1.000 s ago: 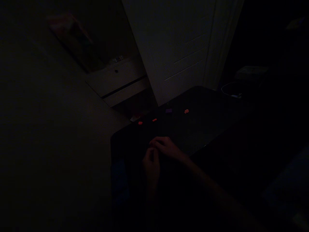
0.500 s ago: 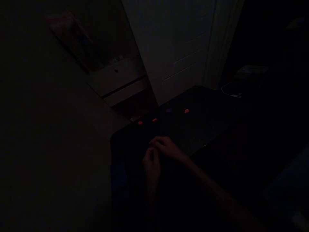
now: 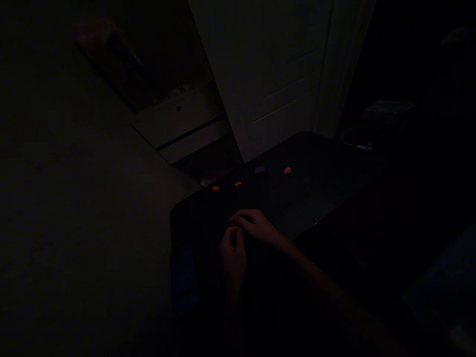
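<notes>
Very dim light covers everything. Over the dark table [image 3: 320, 183], my left hand [image 3: 233, 250] comes up from below with its thumb and fingers pinched together. My right hand [image 3: 255, 225] reaches in from the right, its fingers curled and bent down so the tips meet those of the left. Whatever sits between the fingertips is too dark and small to name. Beyond the hands lie a small orange-red piece [image 3: 216, 188], a short orange-red bar [image 3: 238, 184], a small purple block [image 3: 260, 170] and a pinkish-orange ring-like piece [image 3: 287, 170].
A dark blue flat object [image 3: 184, 280] lies at the table's left edge. Behind the table stand a pale panelled door [image 3: 275, 74] and a drawer unit [image 3: 186, 121]. A thin white cable [image 3: 349, 131] curves at the right, near a pale flat surface [image 3: 388, 109].
Both hands stay in nearly the same place, fingertips together. The small pieces on the table have not moved. The brightness shifts slightly.
</notes>
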### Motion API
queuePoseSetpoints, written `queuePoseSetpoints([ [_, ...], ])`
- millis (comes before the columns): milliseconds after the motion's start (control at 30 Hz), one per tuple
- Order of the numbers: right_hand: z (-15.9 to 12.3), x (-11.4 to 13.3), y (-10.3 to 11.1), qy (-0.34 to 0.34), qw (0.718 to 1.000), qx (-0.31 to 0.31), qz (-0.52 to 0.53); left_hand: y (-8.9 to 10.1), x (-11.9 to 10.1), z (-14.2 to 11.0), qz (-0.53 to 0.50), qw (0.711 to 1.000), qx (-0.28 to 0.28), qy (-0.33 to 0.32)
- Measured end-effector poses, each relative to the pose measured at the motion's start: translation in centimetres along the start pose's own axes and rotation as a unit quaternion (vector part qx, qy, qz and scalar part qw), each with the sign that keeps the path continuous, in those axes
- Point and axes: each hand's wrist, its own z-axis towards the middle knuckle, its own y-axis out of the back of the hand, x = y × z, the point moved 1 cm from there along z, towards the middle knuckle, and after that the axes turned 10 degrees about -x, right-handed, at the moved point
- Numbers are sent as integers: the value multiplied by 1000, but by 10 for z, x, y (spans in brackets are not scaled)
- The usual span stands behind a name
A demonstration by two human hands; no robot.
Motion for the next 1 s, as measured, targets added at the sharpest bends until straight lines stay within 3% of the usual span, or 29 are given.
queuePoseSetpoints([
  [1000, -1, 5, 2, -5, 1000, -2, 1, 0, -2, 0, 2, 1000, -1, -6],
])
